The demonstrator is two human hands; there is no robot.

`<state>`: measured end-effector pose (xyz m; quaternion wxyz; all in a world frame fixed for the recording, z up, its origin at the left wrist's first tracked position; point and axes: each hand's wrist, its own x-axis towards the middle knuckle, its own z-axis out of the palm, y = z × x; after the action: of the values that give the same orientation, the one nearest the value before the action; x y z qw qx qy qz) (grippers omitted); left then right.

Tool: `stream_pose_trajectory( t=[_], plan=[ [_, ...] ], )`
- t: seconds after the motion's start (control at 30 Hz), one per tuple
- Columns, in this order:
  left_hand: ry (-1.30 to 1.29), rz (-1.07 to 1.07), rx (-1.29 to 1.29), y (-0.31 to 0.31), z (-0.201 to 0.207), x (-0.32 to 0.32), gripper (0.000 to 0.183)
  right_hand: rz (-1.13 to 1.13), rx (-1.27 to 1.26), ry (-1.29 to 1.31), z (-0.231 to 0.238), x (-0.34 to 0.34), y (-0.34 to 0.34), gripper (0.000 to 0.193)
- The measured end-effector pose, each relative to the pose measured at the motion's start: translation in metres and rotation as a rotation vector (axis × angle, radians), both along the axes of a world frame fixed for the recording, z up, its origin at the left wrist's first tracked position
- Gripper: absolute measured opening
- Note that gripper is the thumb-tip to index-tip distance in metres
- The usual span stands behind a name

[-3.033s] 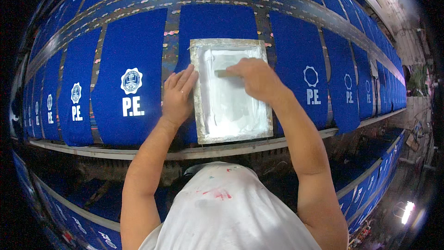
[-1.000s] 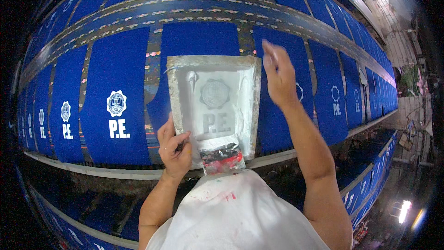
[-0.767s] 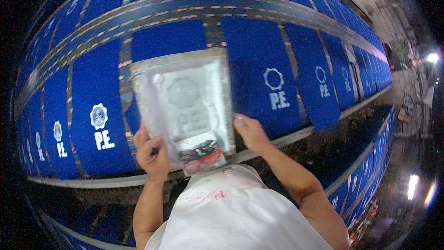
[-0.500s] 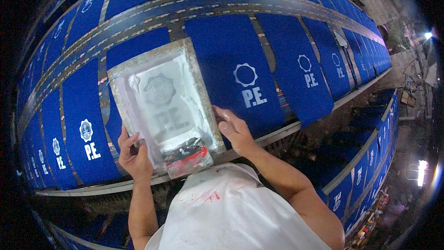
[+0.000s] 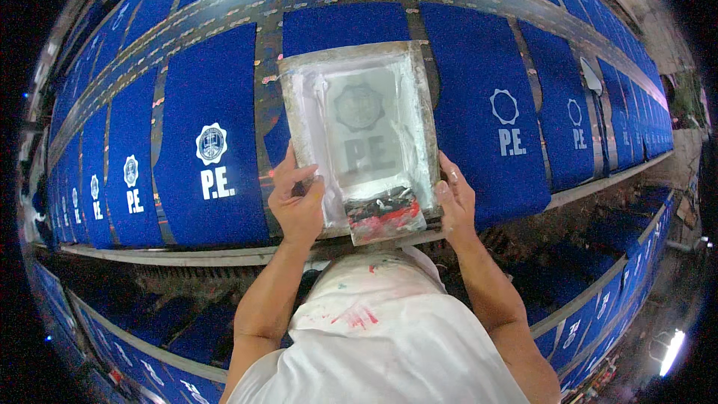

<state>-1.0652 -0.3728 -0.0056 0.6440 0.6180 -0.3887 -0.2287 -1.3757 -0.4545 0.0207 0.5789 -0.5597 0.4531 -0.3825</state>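
Fingers (image 5: 305, 179) of the left hand (image 5: 298, 206) and right hand (image 5: 454, 198) are gripping the printing screen (image 5: 360, 135), now lifted and shifting sideways over an unprinted blue panel (image 5: 340, 30) near the bench's front edge.

We see royal-blue fabric panels (image 5: 213, 142) bearing white crests and letters, a grey-framed printing screen (image 5: 359, 131) with milky-white mesh and red-black smears at six o'clock, and our white apron (image 5: 381, 337) flecked red.

Grey-framed printing screen (image 5: 359, 131), raised over blue panel (image 5: 340, 30)
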Motion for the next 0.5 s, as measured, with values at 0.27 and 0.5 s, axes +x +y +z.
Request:
stream_pose_trajectory(
  t=[0.27, 0.5],
  plan=[
    [0.100, -0.011, 0.076, -0.009, 0.001, -0.008, 0.024, 0.064, -0.083, 0.146, 0.013, -0.019, -0.005, 0.075],
    [0.338, -0.038, 0.008, -0.012, -0.008, -0.008, 0.025, 0.098, -0.159, 0.273, 0.009, -0.026, -0.006, 0.077]
  ],
)
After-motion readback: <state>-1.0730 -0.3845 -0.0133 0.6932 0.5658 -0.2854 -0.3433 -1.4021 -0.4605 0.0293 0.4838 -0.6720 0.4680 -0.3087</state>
